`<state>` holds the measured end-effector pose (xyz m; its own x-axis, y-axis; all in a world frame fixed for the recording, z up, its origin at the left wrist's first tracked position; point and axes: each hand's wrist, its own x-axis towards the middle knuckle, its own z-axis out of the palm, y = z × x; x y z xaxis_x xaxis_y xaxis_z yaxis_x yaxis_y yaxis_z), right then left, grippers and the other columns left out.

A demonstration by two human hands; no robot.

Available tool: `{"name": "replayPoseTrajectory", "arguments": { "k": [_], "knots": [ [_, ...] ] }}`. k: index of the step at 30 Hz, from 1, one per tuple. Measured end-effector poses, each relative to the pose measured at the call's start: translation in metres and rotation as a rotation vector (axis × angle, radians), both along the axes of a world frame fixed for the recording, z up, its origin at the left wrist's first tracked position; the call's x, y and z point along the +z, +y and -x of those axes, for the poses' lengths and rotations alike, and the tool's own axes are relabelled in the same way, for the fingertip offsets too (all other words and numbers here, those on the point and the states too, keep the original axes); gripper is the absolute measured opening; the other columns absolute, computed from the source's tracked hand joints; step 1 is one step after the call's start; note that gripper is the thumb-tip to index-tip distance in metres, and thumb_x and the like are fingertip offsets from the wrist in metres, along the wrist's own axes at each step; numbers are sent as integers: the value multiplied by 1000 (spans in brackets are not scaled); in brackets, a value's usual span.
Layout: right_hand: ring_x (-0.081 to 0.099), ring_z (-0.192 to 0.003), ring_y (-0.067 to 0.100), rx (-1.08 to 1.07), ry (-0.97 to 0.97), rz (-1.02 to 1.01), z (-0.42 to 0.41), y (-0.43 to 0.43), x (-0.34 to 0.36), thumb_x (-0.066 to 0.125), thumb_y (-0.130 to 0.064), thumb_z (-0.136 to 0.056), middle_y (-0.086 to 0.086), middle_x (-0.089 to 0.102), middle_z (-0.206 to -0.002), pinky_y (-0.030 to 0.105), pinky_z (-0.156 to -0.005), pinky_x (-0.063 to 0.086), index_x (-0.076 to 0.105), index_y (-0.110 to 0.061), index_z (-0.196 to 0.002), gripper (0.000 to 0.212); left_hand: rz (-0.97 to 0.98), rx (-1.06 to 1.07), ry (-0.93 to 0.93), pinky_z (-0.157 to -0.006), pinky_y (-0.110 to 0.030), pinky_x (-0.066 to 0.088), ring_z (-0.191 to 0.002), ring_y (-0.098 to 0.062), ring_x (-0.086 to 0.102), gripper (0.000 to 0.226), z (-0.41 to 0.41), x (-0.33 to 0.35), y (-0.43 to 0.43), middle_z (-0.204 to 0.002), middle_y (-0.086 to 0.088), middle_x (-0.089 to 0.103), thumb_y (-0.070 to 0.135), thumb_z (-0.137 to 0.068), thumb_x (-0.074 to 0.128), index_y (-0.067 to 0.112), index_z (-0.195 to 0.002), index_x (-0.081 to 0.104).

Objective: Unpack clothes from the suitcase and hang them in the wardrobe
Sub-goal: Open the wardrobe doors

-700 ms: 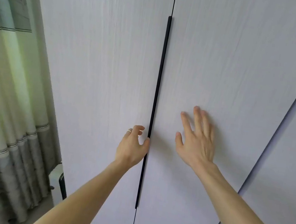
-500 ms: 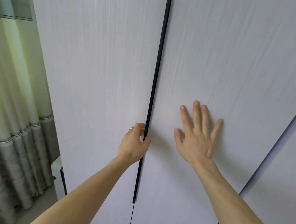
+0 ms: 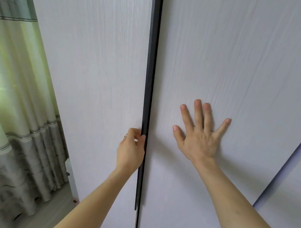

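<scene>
Your left hand (image 3: 131, 150) is curled round the dark handle strip (image 3: 150, 74), and the left wardrobe door (image 3: 94, 65) has just cracked open. Your right hand (image 3: 199, 139) lies flat, fingers spread, on the right door (image 3: 252, 61). No clothes out yet.

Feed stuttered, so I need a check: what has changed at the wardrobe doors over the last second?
The left hand closed its fingers round the black handle strip, and the left door has begun swinging out. The right hand stays flat on the right door.

Our bare forearms (image 3: 238, 210) run slender to the wrists; a thin silver ring (image 3: 125, 136) circles one finger on our left grip (image 3: 130, 150).
</scene>
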<state>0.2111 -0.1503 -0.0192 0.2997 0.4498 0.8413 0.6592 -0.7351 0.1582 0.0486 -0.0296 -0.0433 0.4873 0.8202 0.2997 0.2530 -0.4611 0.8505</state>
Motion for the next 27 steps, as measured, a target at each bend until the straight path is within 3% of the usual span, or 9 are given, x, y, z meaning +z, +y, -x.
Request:
{"name": "replayPoseTrajectory", "arguments": {
  "k": [6,10,13,16,18,20,22,24,27],
  "knots": [
    [-10,-152,21,-27,115,78,7,-12,-2,24,-61,-98,-1,-15,-165,72,-110,-5,-5,-37,-156,69,48,-53,-31,-57,-6,40,-87,-5,57,2,39,-1,-23,-99,11,57,25,-103,48,26,-104,46],
    [-17,-151,25,-88,226,130,28,-15,14,41,-54,-96,6,-19,-164,76,-109,5,-2,-30,-157,78,42,-12,-40,-61,-12,42,-87,-6,59,15,82,0,-34,-96,15,56,28,-98,58,27,-106,46],
    [-12,-151,29,-39,353,130,57,-23,21,52,-54,-88,10,-9,-165,76,-109,1,16,-23,-158,85,59,5,-58,-63,-12,43,-86,-9,60,15,122,-4,-40,-85,12,60,30,-97,62,30,-92,47],
    [-13,-151,23,143,596,146,101,-20,30,38,-63,-93,3,-4,-166,66,-115,3,20,-27,-156,75,75,26,-61,-66,-10,42,-85,-6,60,20,163,-3,-40,-79,9,59,32,-94,66,32,-88,47],
    [-3,-152,19,372,668,137,142,-12,32,33,-66,-94,-1,6,-166,52,-120,9,23,-31,-154,70,78,28,-61,-66,-7,42,-81,-5,59,19,190,-5,-35,-77,9,58,32,-92,69,31,-88,50],
    [10,-151,14,636,694,93,186,-2,34,37,-66,-93,-5,18,-164,38,-121,15,32,-34,-151,66,89,29,-74,-66,-7,42,-75,-6,56,19,214,-7,-30,-75,9,56,32,-89,71,28,-89,52],
    [17,-145,-3,831,797,74,228,15,37,45,-62,-94,-13,23,-161,27,-115,19,35,-39,-149,60,95,45,-96,-66,-13,45,-70,-5,53,21,238,-9,-24,-72,10,54,32,-86,75,27,-90,54],
    [17,-135,-19,957,915,69,263,34,43,49,-61,-93,-20,21,-160,25,-114,24,32,-45,-149,61,103,62,-114,-67,-23,50,-68,-7,54,23,261,-9,-17,-70,9,56,31,-83,76,27,-89,54],
    [12,-145,-10,1081,962,68,307,64,47,51,-66,-88,-23,14,-161,36,-121,24,18,-52,-151,72,62,109,-78,-60,-17,40,-63,-5,46,25,300,-15,0,-66,17,49,31,-84,74,32,-84,49]
  ]
}}
